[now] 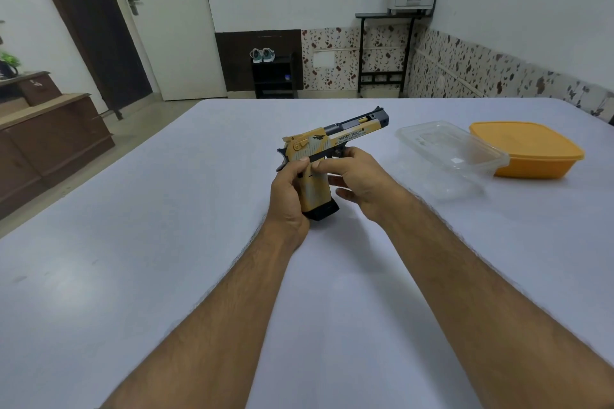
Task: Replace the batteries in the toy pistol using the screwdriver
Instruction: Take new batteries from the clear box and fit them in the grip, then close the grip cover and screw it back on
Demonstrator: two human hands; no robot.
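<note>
— How do the arms lie?
— Both bare forearms reach forward from the lower edge of the view and draw together toward the middle.
— And the left hand?
— Its fingers are wrapped round the grip of the toy pistol from the left, thumb up along the side, wrist nearly straight.
— The right hand?
— It comes in from the right, back of the hand upward, thumb and forefinger pinching the pistol's frame just above the grip, the other fingers curled below. The two hands touch at the thumbs.

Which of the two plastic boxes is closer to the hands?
The clear box; it lies between the right hand and the orange box, which sits farther right.
</note>
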